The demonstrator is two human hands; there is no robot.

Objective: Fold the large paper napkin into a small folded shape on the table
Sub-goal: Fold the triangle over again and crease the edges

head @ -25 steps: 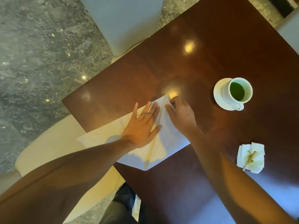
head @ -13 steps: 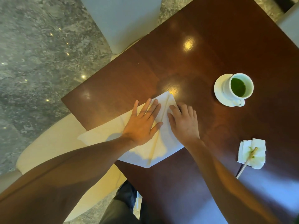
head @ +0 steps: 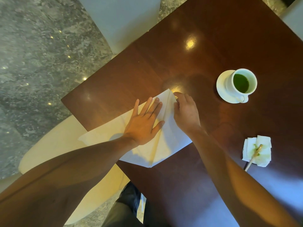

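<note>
A large white paper napkin [head: 170,141] lies on the dark wooden table [head: 180,54] near its left edge, partly folded, with a crease running from its far tip to its near corner. Its left flap hangs past the table edge. My left hand [head: 146,122] lies flat on the napkin left of the crease, fingers spread. My right hand [head: 186,112] rests on the napkin's right side, its fingertips curled at the edge near the far tip; whether they pinch the paper is hard to tell.
A white cup of green drink [head: 241,84] stands on a saucer at the right. A small stained napkin [head: 257,151] with a wooden stick lies at the right, nearer me. Pale chairs [head: 54,145] stand left of and beyond the table.
My right hand slid from lying flat on the napkin's right side up to the far tip, fingers now curled at the edge. My left hand has stayed flat in place.
</note>
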